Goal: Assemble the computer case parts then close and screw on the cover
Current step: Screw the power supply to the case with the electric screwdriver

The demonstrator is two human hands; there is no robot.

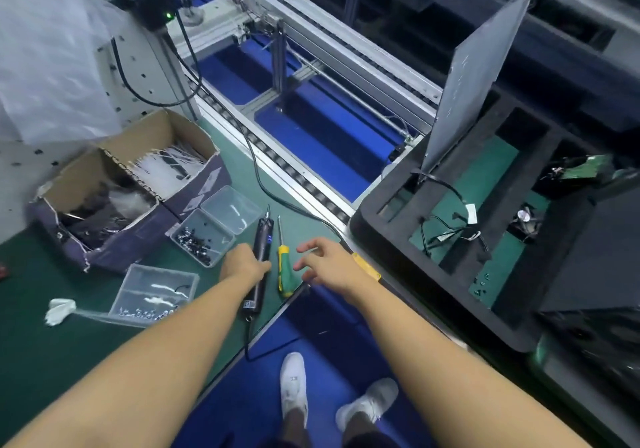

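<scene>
My left hand (242, 264) is curled round the body of the black electric screwdriver (262, 239), which lies on the green desk (52, 343) with its bit pointing to 12 o'clock and its cord trailing back off the desk's edge. My right hand (327, 265) hovers with its fingers spread and relaxed, gripping nothing, just at 3 o'clock of the green-and-yellow hand screwdriver (284, 272). That screwdriver lies between my two hands, beside the electric one.

The open black computer case (388, 236) sits at 3 o'clock of my hands, with loose black cables (446, 233) inside it. The grey cover panel (478, 80) stands tilted at the case's far end, towards 1 o'clock.

At 10 o'clock of my left hand is an open clear plastic box of dark screws (202, 241), and beyond it a torn cardboard box (114, 239) of cable ties. At 8 o'clock is a second clear box (152, 288) holding silver screws.
</scene>
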